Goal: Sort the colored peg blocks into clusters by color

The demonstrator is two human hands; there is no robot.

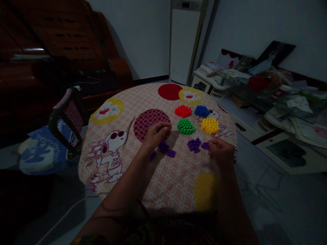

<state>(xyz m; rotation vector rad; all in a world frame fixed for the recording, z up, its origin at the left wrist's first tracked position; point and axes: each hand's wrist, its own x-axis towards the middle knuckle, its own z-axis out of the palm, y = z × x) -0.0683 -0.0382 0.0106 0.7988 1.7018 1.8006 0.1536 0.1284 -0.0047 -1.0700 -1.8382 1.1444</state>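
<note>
My right hand (pixel 221 150) is closed, its fingertips on a small flat purple plastic piece (pixel 205 145). Just left of that piece lies a cluster of purple pegs (pixel 194 145). My left hand (pixel 156 136) hovers over the table with thumb and fingers drawn together; whether anything is between them is too dark to make out. Beneath it lie loose purple pieces (pixel 170 153), partly hidden by the hand. Farther back are bunches of green pegs (pixel 186 126), yellow pegs (pixel 209 126), red pegs (pixel 183 111) and blue pegs (pixel 202 111).
A patterned cloth (pixel 166 183) covers the round table. To the left stands a chair (pixel 67 119), with a dark wooden sofa (pixel 68 37) behind it. A cluttered low cabinet (pixel 265 136) runs along the right. A white upright unit (pixel 185 44) stands at the back.
</note>
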